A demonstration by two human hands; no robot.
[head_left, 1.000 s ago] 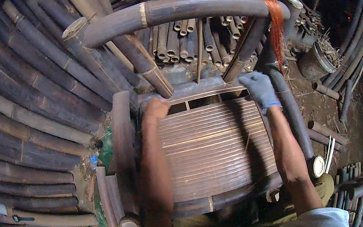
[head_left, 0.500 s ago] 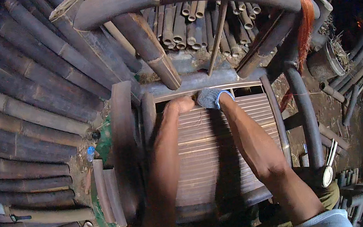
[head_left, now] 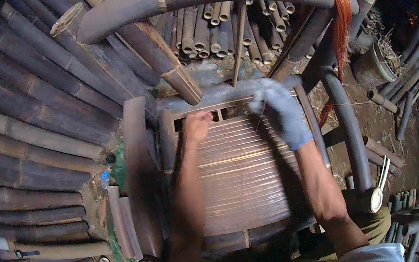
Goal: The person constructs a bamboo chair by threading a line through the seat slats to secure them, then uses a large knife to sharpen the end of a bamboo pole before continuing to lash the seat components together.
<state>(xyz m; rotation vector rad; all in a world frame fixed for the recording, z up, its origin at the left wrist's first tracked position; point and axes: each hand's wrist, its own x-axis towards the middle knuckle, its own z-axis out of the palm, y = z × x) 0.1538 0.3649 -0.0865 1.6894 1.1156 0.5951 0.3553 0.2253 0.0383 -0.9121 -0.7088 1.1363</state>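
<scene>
My bare left hand (head_left: 197,126) reaches straight forward, fingers curled into a fist over the far end of the slatted bamboo chair seat (head_left: 238,180), which lies directly below me. My right hand (head_left: 281,113), in a grey-blue glove, angles inward beside it, fingers bent and pressed down on the seat's dark back rail (head_left: 215,96).

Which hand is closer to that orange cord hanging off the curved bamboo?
Right. The gloved right hand sits at the slatted seat's back edge, toward the side where the orange cord hangs. The bare left hand is at the same edge but farther from it.
</scene>
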